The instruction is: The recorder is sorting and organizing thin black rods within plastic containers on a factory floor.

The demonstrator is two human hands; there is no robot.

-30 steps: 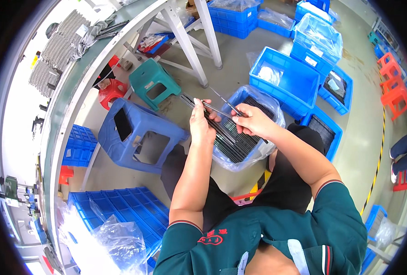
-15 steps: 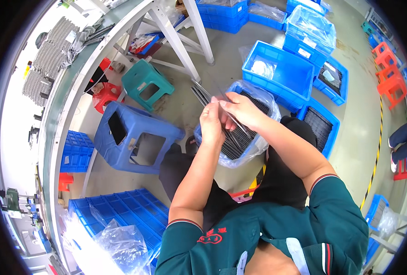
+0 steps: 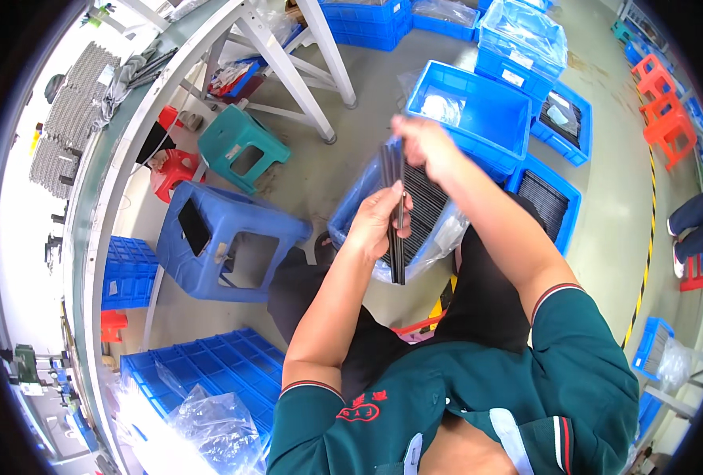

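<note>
My left hand (image 3: 377, 223) grips a bundle of thin dark strips (image 3: 396, 207) around its middle, holding it nearly upright. At the bundle's top end, my right hand (image 3: 424, 142) pinches the strips. Just below the hands sits a blue bin lined with clear plastic (image 3: 351, 215), holding more of the same dark strips. The bin stands on the floor in front of my knees.
A blue plastic stool (image 3: 225, 241) stands to the left, with a teal stool (image 3: 237, 146) and a red one (image 3: 173, 170) beyond. Several blue bins (image 3: 466, 119) lie ahead and to the right. A long workbench (image 3: 106, 182) curves along the left. Another person's legs (image 3: 692, 226) show at far right.
Both hands lifted the bundle of strips out of the lined bin and turned it from lying across the bin to nearly upright.
</note>
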